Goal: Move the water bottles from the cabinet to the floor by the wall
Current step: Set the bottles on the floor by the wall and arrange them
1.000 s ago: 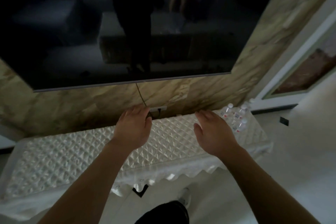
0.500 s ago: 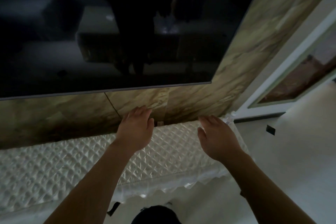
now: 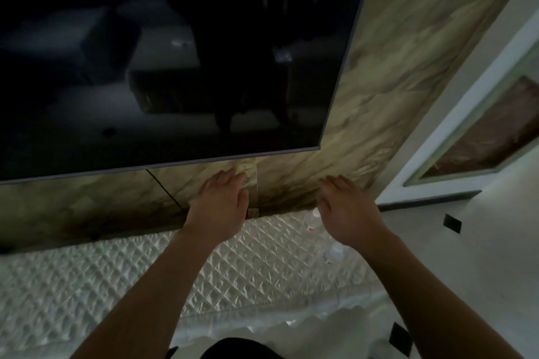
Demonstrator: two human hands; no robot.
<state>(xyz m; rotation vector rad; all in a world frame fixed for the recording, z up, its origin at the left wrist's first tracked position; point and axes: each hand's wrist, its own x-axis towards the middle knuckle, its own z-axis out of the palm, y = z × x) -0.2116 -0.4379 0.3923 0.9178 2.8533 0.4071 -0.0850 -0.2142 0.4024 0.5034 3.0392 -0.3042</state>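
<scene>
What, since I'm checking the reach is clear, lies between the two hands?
In the head view, between the left hand and right hand: marble wall, a small fitting at its foot, quilted cover; water bottles peek out beside the right hand.

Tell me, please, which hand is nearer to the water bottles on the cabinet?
Right. The right hand hovers over the water bottles, partly hiding them; the left hand is off to their left, apart.

- A single head-worn view stands close before the cabinet [image 3: 122, 280], tilted forward and down over its quilted top.
- Above the cabinet a dark screen [image 3: 163, 61] fills the upper frame; right of the cabinet, pale floor [image 3: 481, 256] shows.
</scene>
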